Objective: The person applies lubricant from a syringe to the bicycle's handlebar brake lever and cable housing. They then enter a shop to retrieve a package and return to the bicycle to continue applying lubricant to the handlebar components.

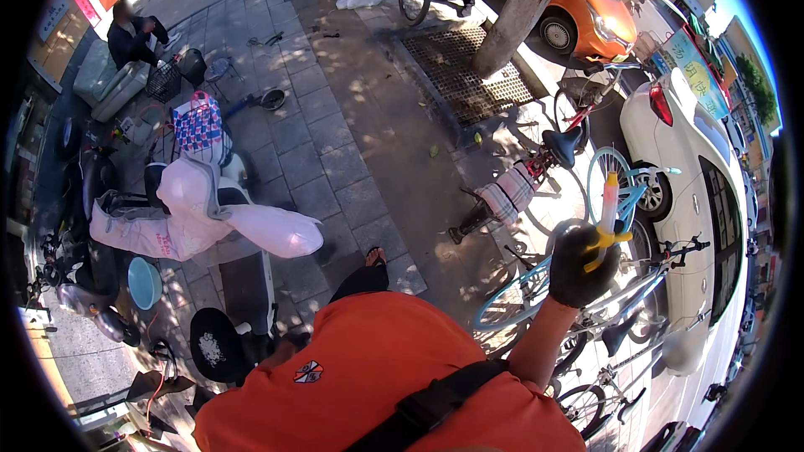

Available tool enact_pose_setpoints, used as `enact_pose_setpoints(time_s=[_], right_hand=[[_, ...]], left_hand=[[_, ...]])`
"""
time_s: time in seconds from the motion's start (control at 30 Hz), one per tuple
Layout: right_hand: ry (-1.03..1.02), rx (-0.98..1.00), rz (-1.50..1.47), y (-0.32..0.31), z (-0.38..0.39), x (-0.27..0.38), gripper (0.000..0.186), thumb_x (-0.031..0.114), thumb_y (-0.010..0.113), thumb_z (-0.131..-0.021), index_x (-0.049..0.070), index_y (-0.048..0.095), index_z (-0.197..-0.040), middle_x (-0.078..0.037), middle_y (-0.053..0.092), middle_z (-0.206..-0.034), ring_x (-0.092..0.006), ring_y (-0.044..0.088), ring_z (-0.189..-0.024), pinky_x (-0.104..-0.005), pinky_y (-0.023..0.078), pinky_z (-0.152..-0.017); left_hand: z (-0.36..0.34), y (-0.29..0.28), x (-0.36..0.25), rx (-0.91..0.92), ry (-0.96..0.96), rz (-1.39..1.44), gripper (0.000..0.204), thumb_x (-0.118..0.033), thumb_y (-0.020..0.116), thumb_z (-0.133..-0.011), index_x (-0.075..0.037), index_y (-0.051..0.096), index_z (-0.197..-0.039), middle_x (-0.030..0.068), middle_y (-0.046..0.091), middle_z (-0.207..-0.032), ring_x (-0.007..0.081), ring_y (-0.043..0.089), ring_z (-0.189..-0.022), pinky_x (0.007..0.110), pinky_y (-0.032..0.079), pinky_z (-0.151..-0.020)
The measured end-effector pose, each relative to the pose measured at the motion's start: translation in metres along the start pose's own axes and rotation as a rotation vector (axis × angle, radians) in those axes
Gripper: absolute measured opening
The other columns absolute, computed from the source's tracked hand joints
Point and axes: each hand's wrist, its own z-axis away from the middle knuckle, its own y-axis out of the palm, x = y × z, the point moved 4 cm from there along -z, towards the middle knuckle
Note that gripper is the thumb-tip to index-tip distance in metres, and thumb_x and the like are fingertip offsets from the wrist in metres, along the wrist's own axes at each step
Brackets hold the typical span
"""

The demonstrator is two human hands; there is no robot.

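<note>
My right hand (pixel 584 265), in a black glove, is raised at the right. It is closed around a slim syringe-like tool (pixel 610 205) with yellow ends, a pinkish tube and a yellow crosspiece; I cannot tell its exact kind. My left hand (pixel 295 340) shows only as a small dark patch beside my orange shirt, and its fingers are hidden. Close to it are the black seat (pixel 213 345), bearing a white patch, and the dark footboard (pixel 244 291) of a scooter. A pale pink cover (pixel 188 213) drapes over the scooter's front.
Several bicycles, one light blue (pixel 507 301), stand at the right before a white car (pixel 682 176). A tree trunk (pixel 523 12) rises from a metal grate (pixel 456 59); an orange car (pixel 578 8) is behind. A teal basin (pixel 145 283) lies left. Another person (pixel 130 38) sits far left.
</note>
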Motion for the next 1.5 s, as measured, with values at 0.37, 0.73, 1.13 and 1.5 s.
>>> enact_pose_setpoints(time_s=[0.37,0.73,1.13,1.5], right_hand=[[-0.049,0.012,0.077,-0.082,-0.363,-0.091,0.045,0.04,0.054,-0.107,0.023,0.055,-0.149,-0.01,0.064,-0.114,-0.0228,0.058,-0.093,-0.0434,0.046,-0.086],[0.053,0.046,-0.001,-0.103,-0.758,-0.185,0.041,0.039,0.054,-0.107,0.023,0.054,-0.145,-0.01,0.061,-0.104,-0.0217,0.055,-0.086,-0.0404,0.044,-0.081],[0.104,0.106,0.073,-0.119,-1.127,-0.306,0.04,0.036,0.058,-0.105,0.023,0.055,-0.143,-0.011,0.064,-0.106,-0.0231,0.057,-0.088,-0.0397,0.044,-0.083],[0.163,0.267,0.055,-0.178,-1.446,-0.37,0.042,0.037,0.058,-0.106,0.026,0.053,-0.145,-0.009,0.064,-0.107,-0.0215,0.056,-0.088,-0.0401,0.042,-0.084]], left_hand=[[0.052,-0.124,-0.794,-0.195,1.037,0.29,0.05,-0.041,0.073,-0.098,-0.008,0.067,-0.135,0.0061,0.075,-0.113,0.0183,0.071,-0.086,0.033,0.053,-0.071],[-0.105,-0.153,-0.774,-0.16,0.071,0.058,0.054,-0.043,0.071,-0.094,-0.002,0.07,-0.129,0.01,0.073,-0.093,0.0242,0.065,-0.066,0.042,0.052,-0.06],[-0.161,-0.253,-1.299,-0.228,0.344,0.335,0.051,-0.047,0.071,-0.094,-0.007,0.072,-0.127,0.007,0.071,-0.09,0.0215,0.066,-0.065,0.038,0.049,-0.053],[-0.043,-0.28,-1.892,-0.037,1.049,0.572,0.051,-0.035,0.073,-0.1,-0.008,0.061,-0.142,0.0071,0.074,-0.121,0.0198,0.073,-0.095,0.033,0.056,-0.076]])
